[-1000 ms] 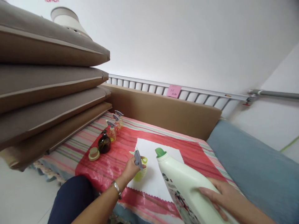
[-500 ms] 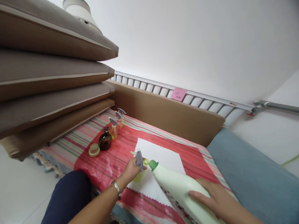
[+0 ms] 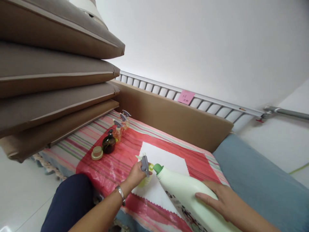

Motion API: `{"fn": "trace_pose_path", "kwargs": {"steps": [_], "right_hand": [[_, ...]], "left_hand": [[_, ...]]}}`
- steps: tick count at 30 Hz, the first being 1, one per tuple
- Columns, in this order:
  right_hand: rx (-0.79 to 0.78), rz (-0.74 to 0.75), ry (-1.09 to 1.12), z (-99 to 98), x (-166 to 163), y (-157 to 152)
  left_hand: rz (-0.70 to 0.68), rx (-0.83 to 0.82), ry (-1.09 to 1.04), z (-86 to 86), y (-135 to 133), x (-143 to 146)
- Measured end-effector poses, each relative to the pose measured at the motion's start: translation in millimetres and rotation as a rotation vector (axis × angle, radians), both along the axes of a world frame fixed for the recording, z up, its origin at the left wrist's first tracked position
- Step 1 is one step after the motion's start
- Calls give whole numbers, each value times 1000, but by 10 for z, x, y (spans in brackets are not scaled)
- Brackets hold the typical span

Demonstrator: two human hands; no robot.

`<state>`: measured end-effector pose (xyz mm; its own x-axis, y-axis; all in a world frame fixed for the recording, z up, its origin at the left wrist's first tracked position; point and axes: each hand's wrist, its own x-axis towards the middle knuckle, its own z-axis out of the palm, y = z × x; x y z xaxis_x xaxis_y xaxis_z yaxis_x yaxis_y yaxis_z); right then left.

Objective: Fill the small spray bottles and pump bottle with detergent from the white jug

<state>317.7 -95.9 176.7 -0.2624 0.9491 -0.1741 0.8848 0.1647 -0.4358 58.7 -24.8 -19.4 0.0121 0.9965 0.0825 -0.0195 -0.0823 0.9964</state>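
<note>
My left hand (image 3: 136,175) is closed around a small clear spray bottle (image 3: 145,181) with yellow-green liquid in it. The same hand also holds a grey trigger sprayer head (image 3: 145,165), off to the side of the bottle's open mouth. My right hand (image 3: 220,199) grips a large pale green detergent bottle (image 3: 185,190), tilted so that its green spout (image 3: 158,168) meets the mouth of the small bottle. Under the spray bottle lies a white sheet (image 3: 166,158) with zigzag edges. The large bottle's lower end runs out of view.
On the red plastic sheet (image 3: 135,141) stand a dark pump bottle (image 3: 108,144), a round greenish lidded jar (image 3: 97,152) and several trigger spray bottles (image 3: 118,132). Brown cushions (image 3: 60,80) are stacked at left. A brown padded board (image 3: 169,112) borders the back, before a white radiator (image 3: 149,86).
The yellow-green stream at the small bottle's mouth looks more visible. Both hands keep nearly the same place and hold, while the camera view has shifted slightly.
</note>
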Motion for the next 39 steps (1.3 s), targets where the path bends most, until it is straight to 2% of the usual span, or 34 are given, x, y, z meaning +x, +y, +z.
{"fn": "trace_pose_path", "kwargs": {"steps": [6, 16, 39], "right_hand": [[13, 38, -73, 22, -5, 42], [18, 122, -253, 250, -166, 78], [7, 121, -327, 372, -242, 120]], "left_hand": [[1, 18, 16, 22, -27, 5], [-10, 22, 43, -7, -17, 17], [1, 36, 59, -49, 2, 17]]}}
